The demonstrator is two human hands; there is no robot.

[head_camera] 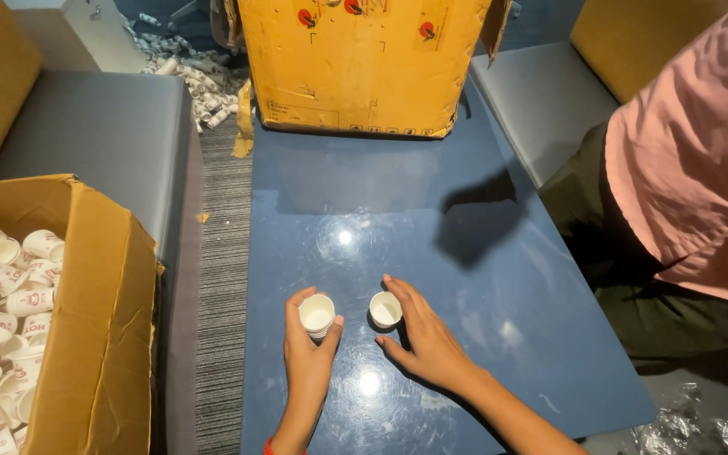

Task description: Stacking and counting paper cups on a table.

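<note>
Both hands are down on the glossy blue table [465, 278], each working a small white paper cup. The left hand [309, 354] has its thumb and fingers curled around the left paper cup [318, 314], a snug hold on the sides, the cup upright with its mouth open to the camera. The right hand [427, 337] sits just beside the right paper cup [385, 309], fingers spread fairly wide and cupped along its right side, touching the rim area, more a cradle than a clamp; whether the thumb closes the hold from below I cannot tell. The two cups stand near each other, apart, not nested. By the look of it, this is the pairing-up step: two single cups brought side by side near the table's front edge. A next move would call for lifting one cup cleanly, keeping it level and lining up rim over rim, since thin paper walls crush easily under a hard pinch. At the left, an open cardboard box [94, 320] is heaped with loose white cups [2, 329], well within reach of the left arm. A larger yellow carton [355, 67] stands at the far end of the table, and a seated person in a pink shirt [701, 160] is at the right.
</note>
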